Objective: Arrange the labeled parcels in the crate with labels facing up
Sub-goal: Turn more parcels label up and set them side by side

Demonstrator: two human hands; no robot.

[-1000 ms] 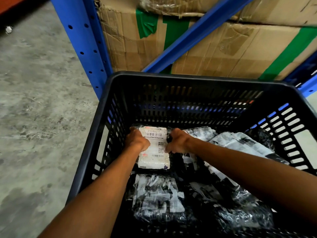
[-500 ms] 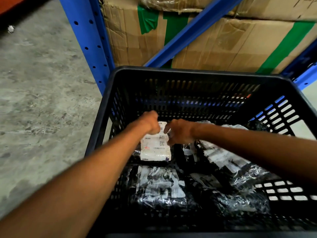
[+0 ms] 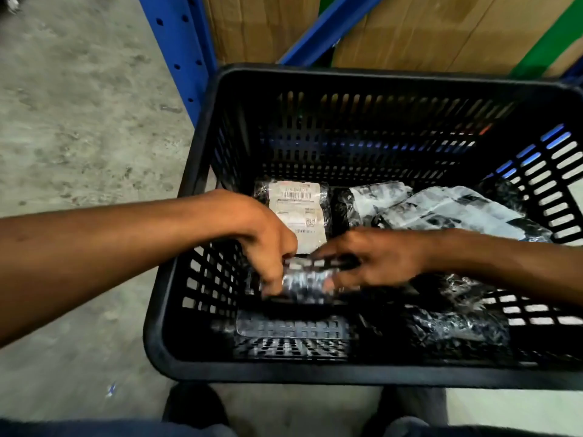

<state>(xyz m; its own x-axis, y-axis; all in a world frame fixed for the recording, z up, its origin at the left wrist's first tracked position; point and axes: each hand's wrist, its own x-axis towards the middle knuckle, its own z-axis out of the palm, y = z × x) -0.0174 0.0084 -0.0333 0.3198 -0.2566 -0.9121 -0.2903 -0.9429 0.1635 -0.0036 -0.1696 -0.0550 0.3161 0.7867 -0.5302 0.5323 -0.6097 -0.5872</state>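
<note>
A black slotted plastic crate (image 3: pixel 315 375) stands on the floor in front of me. At its back left corner lies a parcel (image 3: pixel 299 212) with its white barcode label facing up. In front of it, my left hand (image 3: pixel 265 244) and my right hand (image 3: pixel 372 260) both grip a black shiny-wrapped parcel (image 3: pixel 307 283), blurred by motion, held a little above the crate floor. Its label is not visible. More black and white wrapped parcels (image 3: pixel 441 209) lie in a loose heap on the crate's right side.
A blue metal rack upright (image 3: pixel 176 48) and a diagonal brace rise just behind the crate, with cardboard boxes (image 3: pixel 426 29) stacked behind them. Bare concrete floor (image 3: pixel 79 121) stretches to the left. My shoes (image 3: pixel 195 405) show below the crate's near rim.
Both hands left the label-up parcel at the back left and drew back toward me. They have taken hold of another black-wrapped parcel nearer the front. The camera has tilted downward.
</note>
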